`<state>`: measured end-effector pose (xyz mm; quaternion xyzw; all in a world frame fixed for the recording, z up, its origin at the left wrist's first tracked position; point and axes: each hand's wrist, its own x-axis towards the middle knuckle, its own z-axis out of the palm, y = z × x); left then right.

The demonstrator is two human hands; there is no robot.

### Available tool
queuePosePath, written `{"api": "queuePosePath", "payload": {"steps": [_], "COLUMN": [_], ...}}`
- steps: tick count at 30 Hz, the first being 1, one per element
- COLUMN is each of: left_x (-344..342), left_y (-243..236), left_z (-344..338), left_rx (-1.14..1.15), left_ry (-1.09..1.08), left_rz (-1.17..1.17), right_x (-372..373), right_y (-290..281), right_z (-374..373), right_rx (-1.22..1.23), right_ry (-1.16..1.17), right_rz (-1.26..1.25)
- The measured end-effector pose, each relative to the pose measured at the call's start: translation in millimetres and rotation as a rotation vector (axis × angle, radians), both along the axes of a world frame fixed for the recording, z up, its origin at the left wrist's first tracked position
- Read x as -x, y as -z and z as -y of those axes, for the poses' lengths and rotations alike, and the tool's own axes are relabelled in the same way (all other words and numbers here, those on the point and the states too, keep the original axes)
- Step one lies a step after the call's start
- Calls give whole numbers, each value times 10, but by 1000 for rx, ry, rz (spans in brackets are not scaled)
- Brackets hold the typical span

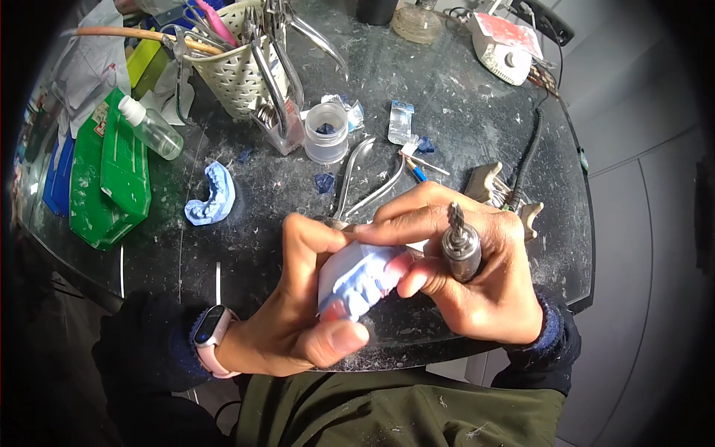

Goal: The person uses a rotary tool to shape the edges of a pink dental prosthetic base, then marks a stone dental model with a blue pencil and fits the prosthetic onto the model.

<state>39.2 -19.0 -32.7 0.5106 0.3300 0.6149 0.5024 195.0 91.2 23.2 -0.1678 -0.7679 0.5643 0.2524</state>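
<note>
A pale blue dental cast (350, 270) with a row of teeth is gripped between the thumb and fingers of my left hand (287, 313). In my right hand (503, 272) a metal dental handpiece (462, 253) is held, its fluted bur pointing up and away from the cast. The right fingertips also reach the right side of the cast, and the index finger lies along its far edge. A second, arch-shaped blue dental cast (214, 195) rests on the dark bench to the left. Silver pliers (348, 179) lie just beyond my hands.
A cream woven basket (231, 78) full of tools stands at the back, with a clear plastic cup (326, 134) nearby. Green boxes (112, 179) and a spray bottle (153, 128) sit left. Behind my right hand are a handpiece rest (485, 181), a black cord (527, 149) and a control box (506, 54).
</note>
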Motion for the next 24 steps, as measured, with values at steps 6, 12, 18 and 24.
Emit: {"api": "queuePosePath", "payload": {"steps": [6,12,18,24], "left_x": [34,76,156,65], "left_y": [-131,-240,-168,-191], "left_z": [-58,-93,-65,-89], "left_rx": [330,431,234,270], "left_ry": [45,70,96,-171], "left_rz": [201,309,135,13], "right_x": [12,-6,-2,5], "right_y": [17,13,31,62], "right_z": [-20,-10,37,57], "right_rx": [-164,-253,-265,-193], "right_ry": [34,62,28,-9], "right_rz": [76,60,59,38]}}
